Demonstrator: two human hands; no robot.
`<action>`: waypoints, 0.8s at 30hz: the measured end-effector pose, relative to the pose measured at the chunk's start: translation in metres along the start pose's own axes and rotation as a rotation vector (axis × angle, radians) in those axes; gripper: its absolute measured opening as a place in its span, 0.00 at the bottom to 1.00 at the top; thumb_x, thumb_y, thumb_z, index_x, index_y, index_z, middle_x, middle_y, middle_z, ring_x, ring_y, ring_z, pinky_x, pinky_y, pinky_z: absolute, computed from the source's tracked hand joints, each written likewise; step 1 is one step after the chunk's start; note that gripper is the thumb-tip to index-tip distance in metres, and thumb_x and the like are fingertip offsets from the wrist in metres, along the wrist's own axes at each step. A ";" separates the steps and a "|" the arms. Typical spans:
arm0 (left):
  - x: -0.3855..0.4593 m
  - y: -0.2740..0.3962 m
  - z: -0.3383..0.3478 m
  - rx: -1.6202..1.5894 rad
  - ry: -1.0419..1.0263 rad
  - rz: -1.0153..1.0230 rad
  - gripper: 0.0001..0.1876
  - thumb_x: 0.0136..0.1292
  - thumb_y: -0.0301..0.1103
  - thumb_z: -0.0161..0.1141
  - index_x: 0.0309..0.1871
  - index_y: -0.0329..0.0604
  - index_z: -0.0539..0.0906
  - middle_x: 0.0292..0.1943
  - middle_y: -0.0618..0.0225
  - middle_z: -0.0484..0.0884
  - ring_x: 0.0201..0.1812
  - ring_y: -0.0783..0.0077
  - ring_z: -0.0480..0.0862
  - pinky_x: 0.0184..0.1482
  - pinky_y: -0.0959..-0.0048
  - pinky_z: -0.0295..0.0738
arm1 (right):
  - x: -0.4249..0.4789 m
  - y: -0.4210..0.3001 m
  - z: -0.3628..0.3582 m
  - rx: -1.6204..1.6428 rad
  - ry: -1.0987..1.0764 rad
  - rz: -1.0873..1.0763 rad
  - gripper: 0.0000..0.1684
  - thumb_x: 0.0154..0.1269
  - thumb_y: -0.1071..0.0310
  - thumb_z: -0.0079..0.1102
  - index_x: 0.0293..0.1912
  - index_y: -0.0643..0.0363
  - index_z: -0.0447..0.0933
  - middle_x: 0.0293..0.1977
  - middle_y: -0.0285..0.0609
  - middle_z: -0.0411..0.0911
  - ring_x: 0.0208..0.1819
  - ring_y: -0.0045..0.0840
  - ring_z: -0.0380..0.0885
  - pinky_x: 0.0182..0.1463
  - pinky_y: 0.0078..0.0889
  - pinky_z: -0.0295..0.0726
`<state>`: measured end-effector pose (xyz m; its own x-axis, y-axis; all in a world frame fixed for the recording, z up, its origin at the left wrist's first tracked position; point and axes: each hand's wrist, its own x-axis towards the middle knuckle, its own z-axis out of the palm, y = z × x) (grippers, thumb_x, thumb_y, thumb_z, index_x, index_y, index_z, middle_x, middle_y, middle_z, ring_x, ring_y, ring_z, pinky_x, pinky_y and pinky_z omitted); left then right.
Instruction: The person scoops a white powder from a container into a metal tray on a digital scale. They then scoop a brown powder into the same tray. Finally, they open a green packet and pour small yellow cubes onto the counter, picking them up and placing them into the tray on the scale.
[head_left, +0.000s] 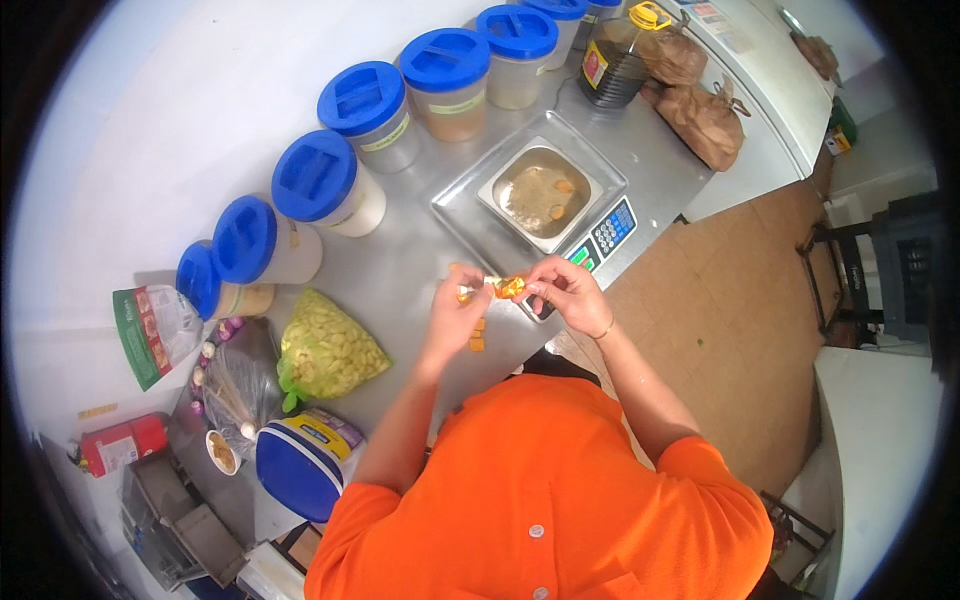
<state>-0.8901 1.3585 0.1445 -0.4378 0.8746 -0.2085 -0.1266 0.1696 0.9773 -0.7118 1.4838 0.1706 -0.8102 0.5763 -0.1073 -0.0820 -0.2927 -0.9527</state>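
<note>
Between my two hands a small shiny gold-and-orange foil wrapper (511, 287) is stretched, pinched by the fingertips. My left hand (455, 298) grips its left end, and my right hand (566, 292) grips the right end. What is inside the foil cannot be made out. Several small orange-brown blocks (478, 335) lie on the steel table (409, 270) beside my left hand. Beyond the hands stands a digital scale (465, 199) with a clear cover. On it sits a square steel pan (498, 204) holding pale brown powder (532, 196) and two orange-brown lumps (556, 212).
Tubs with blue lids (313, 176) line the wall. A bag of peeled garlic cloves (330, 349) and a blue-lidded box (296, 469) are at left. An oil jug (615, 71) and tied brown bags (701, 124) stand at the far right end.
</note>
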 end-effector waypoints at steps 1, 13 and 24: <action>-0.001 0.010 0.003 0.060 -0.009 0.106 0.04 0.72 0.28 0.60 0.44 0.38 0.81 0.27 0.74 0.76 0.32 0.80 0.77 0.37 0.76 0.72 | 0.000 -0.003 -0.002 -0.047 -0.025 0.027 0.03 0.74 0.77 0.57 0.45 0.61 0.76 0.41 0.41 0.84 0.41 0.20 0.85 0.35 0.20 0.80; 0.010 0.053 0.028 0.262 0.057 0.208 0.08 0.72 0.30 0.60 0.38 0.34 0.81 0.29 0.67 0.79 0.31 0.79 0.76 0.37 0.74 0.72 | 0.031 -0.010 0.009 0.020 -0.025 0.181 0.20 0.72 0.66 0.65 0.56 0.61 0.70 0.41 0.39 0.79 0.32 0.19 0.79 0.31 0.22 0.79; 0.140 0.014 0.041 0.090 0.246 0.376 0.09 0.75 0.32 0.57 0.39 0.37 0.73 0.40 0.59 0.89 0.39 0.66 0.84 0.46 0.67 0.77 | 0.093 -0.023 -0.063 -0.816 0.351 -0.240 0.20 0.62 0.79 0.55 0.55 0.60 0.75 0.48 0.41 0.81 0.46 0.23 0.80 0.55 0.30 0.79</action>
<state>-0.9166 1.5024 0.1308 -0.6388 0.7506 0.1691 0.1541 -0.0905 0.9839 -0.7483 1.5923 0.1649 -0.5910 0.7893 0.1664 0.3180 0.4175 -0.8512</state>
